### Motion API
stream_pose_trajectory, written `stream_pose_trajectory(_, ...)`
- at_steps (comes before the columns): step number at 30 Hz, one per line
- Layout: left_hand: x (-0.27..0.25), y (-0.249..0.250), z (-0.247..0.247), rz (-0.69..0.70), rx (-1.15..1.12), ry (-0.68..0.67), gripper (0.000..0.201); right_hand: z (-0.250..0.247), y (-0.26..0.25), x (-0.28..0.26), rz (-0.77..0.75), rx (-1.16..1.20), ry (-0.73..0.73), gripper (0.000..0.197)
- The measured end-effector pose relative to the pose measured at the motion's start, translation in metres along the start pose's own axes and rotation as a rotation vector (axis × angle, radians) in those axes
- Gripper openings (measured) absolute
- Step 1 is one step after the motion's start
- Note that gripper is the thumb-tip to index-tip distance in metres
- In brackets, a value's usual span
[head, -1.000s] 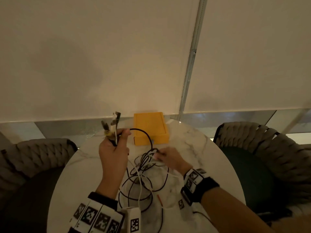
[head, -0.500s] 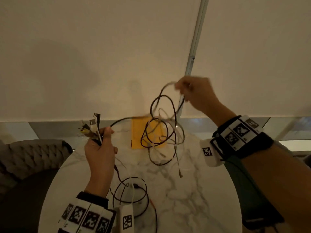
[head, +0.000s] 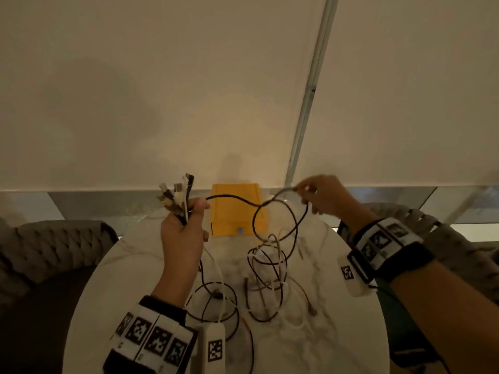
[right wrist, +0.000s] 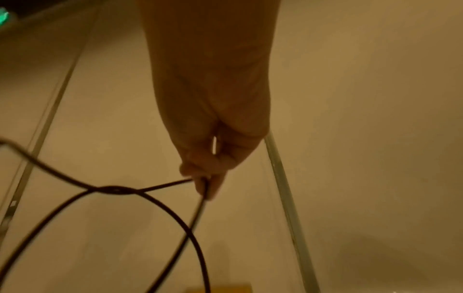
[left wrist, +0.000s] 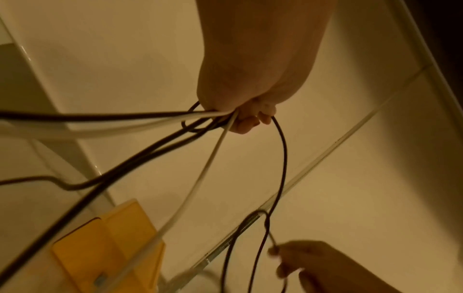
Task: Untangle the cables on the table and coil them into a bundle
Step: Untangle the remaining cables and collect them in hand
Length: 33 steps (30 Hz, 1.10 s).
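My left hand [head: 183, 228] is raised above the round marble table [head: 140, 268] and grips a bunch of cable ends [head: 176, 194], their plugs sticking up past the fist. In the left wrist view black and white cables [left wrist: 205, 126] run out of that fist [left wrist: 240, 111]. A black cable [head: 232, 198] arcs from it to my right hand [head: 321, 195], which pinches the cable's looped end [right wrist: 200, 184] up at the right. A tangle of black and white cables [head: 267, 273] lies on the table below, with more loops [head: 216, 303] near my left wrist.
A yellow box [head: 237, 211] sits at the table's far edge, behind the black cable. Woven chairs stand at the left [head: 48, 255] and right [head: 459, 255] of the table. A white blind [head: 189, 90] fills the wall beyond.
My right hand has dropped from high above the table to about the left hand's height, and most of the lifted tangle now lies on the table. The left hand kept hold of its plugs.
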<state>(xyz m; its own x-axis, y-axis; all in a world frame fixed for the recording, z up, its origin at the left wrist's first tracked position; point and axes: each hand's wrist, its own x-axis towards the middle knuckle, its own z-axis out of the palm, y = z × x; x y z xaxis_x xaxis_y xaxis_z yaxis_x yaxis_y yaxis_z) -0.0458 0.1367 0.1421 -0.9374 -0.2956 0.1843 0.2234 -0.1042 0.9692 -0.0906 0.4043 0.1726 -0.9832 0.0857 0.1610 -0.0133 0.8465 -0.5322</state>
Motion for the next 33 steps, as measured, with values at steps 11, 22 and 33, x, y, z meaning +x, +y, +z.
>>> stream_pose_trajectory(11,-0.005,-0.01,0.014,-0.002,0.094,-0.087,0.02,0.046,-0.012,-0.022,-0.162,0.154,-0.46,0.028)
stream_pose_trajectory(22,-0.005,-0.012,-0.004,-0.013,0.086,-0.042,0.019,0.057,-0.025,-0.023,-0.287,-0.009,-0.671,0.021)
stream_pose_trajectory(33,0.006,-0.034,-0.043,-0.06,-0.005,0.1,0.018,-0.004,-0.031,-0.001,-0.008,0.304,-0.23,0.018)
